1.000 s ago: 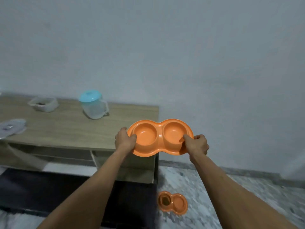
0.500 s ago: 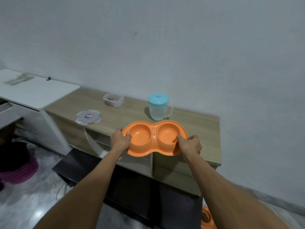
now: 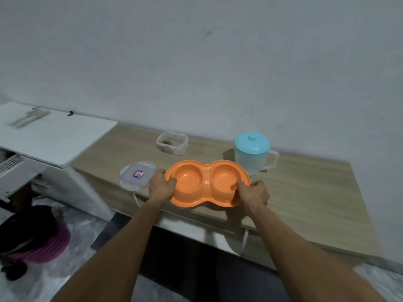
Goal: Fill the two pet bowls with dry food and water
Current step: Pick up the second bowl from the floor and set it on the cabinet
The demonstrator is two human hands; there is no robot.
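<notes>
An orange double pet bowl point(image 3: 206, 184) with two empty wells is held over the front of the wooden cabinet top point(image 3: 305, 192). My left hand point(image 3: 160, 185) grips its left rim and my right hand point(image 3: 254, 194) grips its right rim, thumbs inside the wells. A clear jug with a light-blue lid point(image 3: 253, 152) stands just behind the bowl's right end. A small clear container with dry food point(image 3: 172, 143) sits open further back left. Its clear lid point(image 3: 136, 175) lies left of my left hand.
A white table point(image 3: 54, 136) adjoins the cabinet on the left, with a flat object at its far corner. Below it on the marble floor lies a dark and pink bundle point(image 3: 32, 238). A dark mat point(image 3: 196, 269) lies in front of the cabinet.
I have carried the orange bowl from mid-air to low over the cabinet top, in front of the jug. The view swung left and closer; the second bowl on the floor left the view.
</notes>
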